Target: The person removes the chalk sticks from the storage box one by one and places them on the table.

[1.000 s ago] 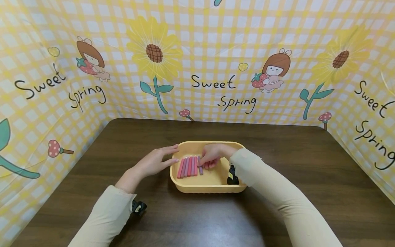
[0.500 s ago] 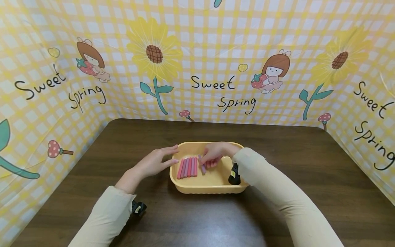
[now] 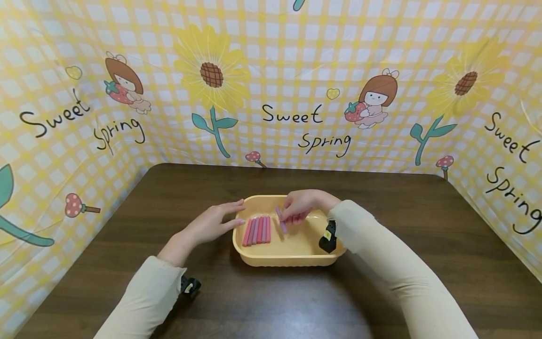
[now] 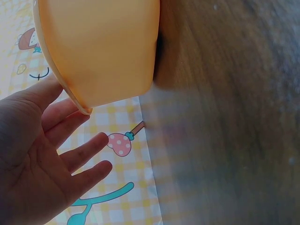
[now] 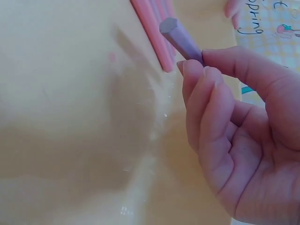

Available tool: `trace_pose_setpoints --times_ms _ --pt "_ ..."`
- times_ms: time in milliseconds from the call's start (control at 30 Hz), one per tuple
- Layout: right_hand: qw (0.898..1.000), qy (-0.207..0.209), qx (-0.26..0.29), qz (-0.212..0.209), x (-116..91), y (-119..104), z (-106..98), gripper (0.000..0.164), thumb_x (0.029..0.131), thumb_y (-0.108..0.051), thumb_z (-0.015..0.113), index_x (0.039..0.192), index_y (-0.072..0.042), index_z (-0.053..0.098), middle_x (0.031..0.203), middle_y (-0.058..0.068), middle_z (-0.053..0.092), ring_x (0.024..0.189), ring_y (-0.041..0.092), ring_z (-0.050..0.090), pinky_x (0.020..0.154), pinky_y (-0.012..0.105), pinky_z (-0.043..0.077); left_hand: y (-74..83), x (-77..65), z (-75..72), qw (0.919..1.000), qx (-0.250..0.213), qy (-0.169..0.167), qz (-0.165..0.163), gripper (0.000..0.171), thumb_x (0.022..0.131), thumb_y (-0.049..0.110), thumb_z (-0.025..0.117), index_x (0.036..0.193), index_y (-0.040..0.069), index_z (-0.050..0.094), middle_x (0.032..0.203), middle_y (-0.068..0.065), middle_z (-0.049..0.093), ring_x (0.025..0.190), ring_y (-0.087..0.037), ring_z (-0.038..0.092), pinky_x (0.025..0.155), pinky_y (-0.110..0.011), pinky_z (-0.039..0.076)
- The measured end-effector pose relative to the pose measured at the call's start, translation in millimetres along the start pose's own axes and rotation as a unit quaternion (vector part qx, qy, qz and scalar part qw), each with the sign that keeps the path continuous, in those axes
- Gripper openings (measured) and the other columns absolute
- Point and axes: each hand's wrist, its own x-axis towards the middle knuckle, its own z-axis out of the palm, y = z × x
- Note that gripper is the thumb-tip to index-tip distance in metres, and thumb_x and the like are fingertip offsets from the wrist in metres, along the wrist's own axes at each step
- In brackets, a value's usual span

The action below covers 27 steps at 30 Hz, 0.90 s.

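My right hand (image 3: 302,206) pinches a light purple stick (image 5: 182,39) between thumb and fingertips. This stick has a flat, many-sided end and is tilted, above the floor of a yellow plastic tray (image 3: 288,260). Left of it, several pink and purple sticks (image 3: 256,230) lie side by side in a row in the tray. My left hand (image 3: 209,222) is at the tray's left rim with fingers spread and fairly straight. In the left wrist view, the thumb and some fingers of that hand (image 4: 42,150) meet the rim, partly hidden by it.
The tray stands on a dark brown wooden table (image 3: 203,301). A yellow checked cloth (image 3: 288,56) with sunflowers and lettering hangs behind and at both sides. Each wrist wears a small black camera (image 3: 191,286).
My right hand has lifted the purple stick off the tray floor, moving it up and slightly right, away from the row. My left hand has stayed still at the rim.
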Motion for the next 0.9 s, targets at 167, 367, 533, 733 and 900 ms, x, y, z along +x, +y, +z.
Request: trace_pose_setpoints --times_ms 167,367,533,733,900 --pt "1.000 0.009 0.007 -0.007 -7 2 -6 0.020 0.091 -0.018 0.056 0.083 -0.002 0.065 0.064 -0.004 0.059 0.054 0.004 0.051 0.051 0.015 0.044 -0.1 0.0 0.2 1.0000 -0.001 0.001 0.003 0.052 0.093 0.034 0.055 0.136 0.005 0.048 0.148 -0.011 0.039 0.136 -0.033 0.038 0.111 -0.051 0.032" --pt "1.000 0.018 0.019 -0.017 -17 5 -13 0.020 0.090 -0.017 0.056 0.088 0.000 0.066 0.067 -0.002 0.059 0.055 0.005 0.051 0.052 0.015 0.044 -0.5 0.4 0.6 1.0000 -0.002 0.000 0.002 0.052 0.093 0.034 0.055 0.136 0.004 0.048 0.148 -0.012 0.039 0.136 -0.033 0.037 0.111 -0.051 0.032" --pt "0.999 0.016 0.025 -0.028 -25 7 -17 0.019 0.091 -0.019 0.056 0.083 -0.003 0.063 0.069 -0.002 0.057 0.056 0.005 0.050 0.054 0.017 0.045 0.0 0.1 0.5 1.0000 0.000 -0.001 0.000 0.052 0.093 0.034 0.055 0.136 0.005 0.048 0.148 -0.012 0.039 0.136 -0.033 0.037 0.111 -0.051 0.031" --pt "0.999 0.020 0.034 -0.033 -30 12 -22 0.019 0.091 -0.020 0.057 0.081 -0.006 0.063 0.068 -0.003 0.057 0.056 0.005 0.051 0.054 0.017 0.044 0.3 -0.1 0.4 1.0000 0.000 -0.002 -0.004 0.052 0.094 0.034 0.055 0.137 0.006 0.048 0.148 -0.011 0.038 0.136 -0.033 0.037 0.111 -0.052 0.031" --pt "0.999 0.023 0.033 -0.033 -33 16 -24 0.019 0.092 -0.020 0.057 0.085 -0.004 0.064 0.068 -0.003 0.058 0.056 0.005 0.052 0.054 0.017 0.045 0.3 -0.1 0.4 1.0000 -0.004 -0.002 -0.003 0.052 0.094 0.033 0.055 0.136 0.005 0.048 0.148 -0.012 0.038 0.136 -0.033 0.037 0.111 -0.052 0.031"
